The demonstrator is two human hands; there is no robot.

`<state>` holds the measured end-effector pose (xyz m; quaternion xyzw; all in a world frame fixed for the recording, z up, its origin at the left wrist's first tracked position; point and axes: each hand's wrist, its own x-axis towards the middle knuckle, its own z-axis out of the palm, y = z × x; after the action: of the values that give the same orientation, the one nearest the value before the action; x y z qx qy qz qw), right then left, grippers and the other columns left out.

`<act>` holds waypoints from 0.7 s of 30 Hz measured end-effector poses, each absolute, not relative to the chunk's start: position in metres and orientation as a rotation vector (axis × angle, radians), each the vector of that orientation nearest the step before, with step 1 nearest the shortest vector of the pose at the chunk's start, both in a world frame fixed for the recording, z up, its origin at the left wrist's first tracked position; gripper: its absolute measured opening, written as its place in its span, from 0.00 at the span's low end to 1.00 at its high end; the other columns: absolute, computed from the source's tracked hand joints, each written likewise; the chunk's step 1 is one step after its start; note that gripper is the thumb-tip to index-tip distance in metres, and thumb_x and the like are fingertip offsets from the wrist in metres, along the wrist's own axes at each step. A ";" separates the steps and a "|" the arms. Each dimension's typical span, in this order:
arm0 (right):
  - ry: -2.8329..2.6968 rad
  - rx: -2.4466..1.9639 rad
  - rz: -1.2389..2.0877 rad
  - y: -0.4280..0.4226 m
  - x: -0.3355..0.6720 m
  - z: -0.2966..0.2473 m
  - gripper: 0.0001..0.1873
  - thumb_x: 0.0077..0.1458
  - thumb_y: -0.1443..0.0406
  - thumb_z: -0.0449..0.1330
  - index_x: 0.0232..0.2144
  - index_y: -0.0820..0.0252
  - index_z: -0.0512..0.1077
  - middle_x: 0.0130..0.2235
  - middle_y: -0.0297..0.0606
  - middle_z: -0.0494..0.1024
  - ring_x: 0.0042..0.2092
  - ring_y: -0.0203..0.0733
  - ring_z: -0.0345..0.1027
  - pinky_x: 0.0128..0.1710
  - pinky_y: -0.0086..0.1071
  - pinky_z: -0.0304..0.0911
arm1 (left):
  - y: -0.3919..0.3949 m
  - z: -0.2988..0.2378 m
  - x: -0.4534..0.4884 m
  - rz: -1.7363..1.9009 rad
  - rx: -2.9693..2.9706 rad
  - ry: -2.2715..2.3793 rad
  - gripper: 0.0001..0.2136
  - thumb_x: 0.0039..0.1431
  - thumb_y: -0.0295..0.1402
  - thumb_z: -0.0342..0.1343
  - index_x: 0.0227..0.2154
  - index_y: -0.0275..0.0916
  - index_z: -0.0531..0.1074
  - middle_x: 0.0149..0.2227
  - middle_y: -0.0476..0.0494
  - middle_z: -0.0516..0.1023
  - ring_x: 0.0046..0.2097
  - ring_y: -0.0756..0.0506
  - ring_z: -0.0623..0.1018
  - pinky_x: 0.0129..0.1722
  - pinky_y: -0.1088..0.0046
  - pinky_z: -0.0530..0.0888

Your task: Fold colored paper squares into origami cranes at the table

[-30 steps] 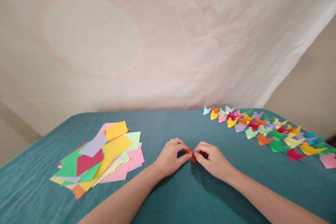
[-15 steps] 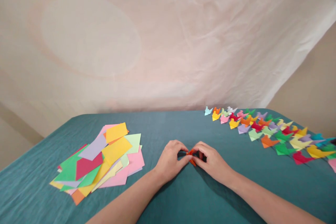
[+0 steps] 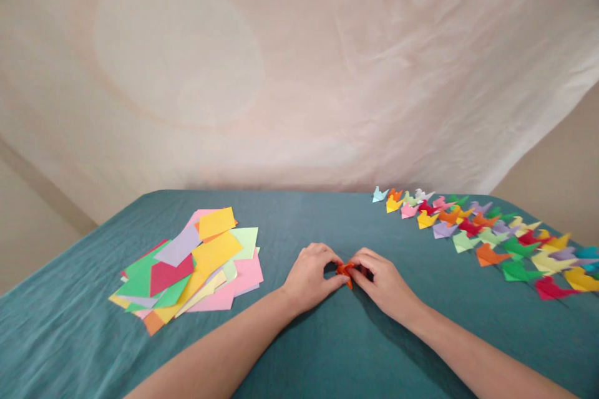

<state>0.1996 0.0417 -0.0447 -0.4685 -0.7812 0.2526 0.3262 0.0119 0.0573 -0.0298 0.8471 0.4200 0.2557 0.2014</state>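
A small folded piece of orange paper (image 3: 345,270) sits between my two hands at the middle of the teal table (image 3: 327,349). My left hand (image 3: 312,275) pinches its left side with curled fingers. My right hand (image 3: 381,280) pinches its right side the same way. Most of the paper is hidden by my fingers. Both hands rest low on the cloth.
A loose pile of coloured paper squares (image 3: 191,268) lies to the left. Rows of several folded paper birds (image 3: 486,234) run along the back right of the table. A pale cloth backdrop (image 3: 299,75) hangs behind the table's far edge.
The hands have stayed together on the orange paper, their fingers shifting slightly. The view has turned a little, so the pile and birds sit further right in frame.
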 end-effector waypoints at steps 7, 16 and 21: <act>-1.987 -1.253 0.619 0.038 0.197 -0.043 0.06 0.55 0.69 0.52 0.28 0.59 0.68 0.32 0.34 0.67 0.29 0.35 0.63 0.30 0.30 0.59 | 0.057 -0.032 0.012 0.751 2.357 1.202 0.12 0.50 0.40 0.61 0.35 0.40 0.73 0.37 0.45 0.73 0.42 0.43 0.71 0.43 0.67 0.66; -2.076 -1.315 0.505 0.039 0.194 -0.043 0.03 0.53 0.69 0.53 0.29 0.59 0.67 0.31 0.34 0.67 0.29 0.36 0.62 0.30 0.30 0.58 | 0.058 -0.036 0.010 0.785 2.316 1.172 0.07 0.53 0.38 0.58 0.32 0.42 0.75 0.38 0.47 0.74 0.43 0.45 0.71 0.45 0.68 0.66; -2.135 -1.322 0.489 0.041 0.194 -0.043 0.04 0.54 0.68 0.53 0.31 0.57 0.68 0.33 0.36 0.68 0.30 0.38 0.62 0.31 0.31 0.59 | 0.057 -0.034 0.009 0.765 2.323 1.167 0.06 0.52 0.34 0.58 0.33 0.43 0.75 0.38 0.47 0.74 0.42 0.45 0.71 0.44 0.68 0.66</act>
<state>0.1944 0.0412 -0.0431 -0.4950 -0.7994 0.1829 0.2873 0.0091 0.0574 -0.0337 0.8373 0.4208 0.2758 0.2139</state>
